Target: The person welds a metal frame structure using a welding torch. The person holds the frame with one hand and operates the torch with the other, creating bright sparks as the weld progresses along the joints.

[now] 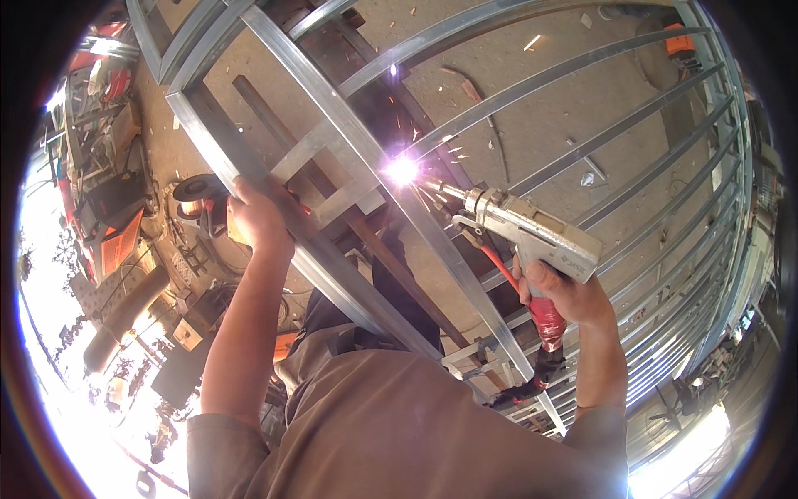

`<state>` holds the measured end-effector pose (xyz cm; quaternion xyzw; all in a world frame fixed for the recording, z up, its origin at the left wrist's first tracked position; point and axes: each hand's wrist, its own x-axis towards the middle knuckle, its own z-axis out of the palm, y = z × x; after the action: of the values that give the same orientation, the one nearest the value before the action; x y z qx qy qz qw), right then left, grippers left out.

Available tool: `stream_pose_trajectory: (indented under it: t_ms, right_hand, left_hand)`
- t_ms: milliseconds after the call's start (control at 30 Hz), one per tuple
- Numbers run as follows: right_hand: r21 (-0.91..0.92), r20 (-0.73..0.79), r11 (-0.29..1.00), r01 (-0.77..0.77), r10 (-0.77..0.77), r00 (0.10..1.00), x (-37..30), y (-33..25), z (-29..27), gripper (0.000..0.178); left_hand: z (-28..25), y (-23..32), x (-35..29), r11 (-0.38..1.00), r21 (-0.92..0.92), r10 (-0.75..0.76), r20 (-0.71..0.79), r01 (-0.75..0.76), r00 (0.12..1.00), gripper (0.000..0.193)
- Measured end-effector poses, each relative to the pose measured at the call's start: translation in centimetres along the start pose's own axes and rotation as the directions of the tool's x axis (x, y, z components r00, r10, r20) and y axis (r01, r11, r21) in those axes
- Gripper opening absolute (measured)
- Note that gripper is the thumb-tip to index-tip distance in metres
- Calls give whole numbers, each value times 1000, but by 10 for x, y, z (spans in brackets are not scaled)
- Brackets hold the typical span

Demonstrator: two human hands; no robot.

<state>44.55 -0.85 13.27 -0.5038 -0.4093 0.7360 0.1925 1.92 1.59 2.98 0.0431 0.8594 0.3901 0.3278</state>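
In my right hand [561, 291] is a grey welding gun [532, 229], its handle wrapped in red tape and its nozzle pointing left. At its tip a bright arc [402, 170] glows and throws sparks where a crossbar meets a long square metal tube [457, 258]. The glare hides the joint itself. My left hand [259, 218] is closed around the wide outer tube [220, 150] of the same metal frame, left of the arc. Part of its fingers is hidden behind the hand.
Parallel metal bars [632, 108] of the frame spread to the right. Dark steel beams [399, 279] lie beneath it. A wire spool [198, 193], an orange slotted panel [122, 241] and other workshop clutter sit on the left. An orange tool [679, 41] lies at the far right.
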Motion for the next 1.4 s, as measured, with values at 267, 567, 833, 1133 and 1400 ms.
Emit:
stream_pose_trajectory:
  t_ms: [267, 567, 833, 1133, 1400]
  right_hand:
    - [147, -108, 977, 154, -139, 984, 11, -19, 15, 64]
    - [111, -111, 971, 211, -199, 974, 90, -46, 48, 55]
    - [91, -87, 982, 164, -156, 984, 109, -51, 55, 47]
    - [89, -49, 981, 171, -168, 985, 107, -52, 53, 48]
    - [31, -59, 983, 180, -178, 982, 107, -54, 56, 47]
  left_hand:
    - [-3, -9, 14, 991, 117, 78, -51, -71, 996, 68]
    - [-3, -6, 6, 997, 67, 37, -36, -35, 999, 58]
    - [-5, -19, 18, 982, 160, 108, -57, -98, 993, 64]
    - [-6, -28, 20, 983, 159, 99, -50, -90, 994, 69]
    - [-6, -34, 29, 984, 57, 170, -21, -169, 985, 44]
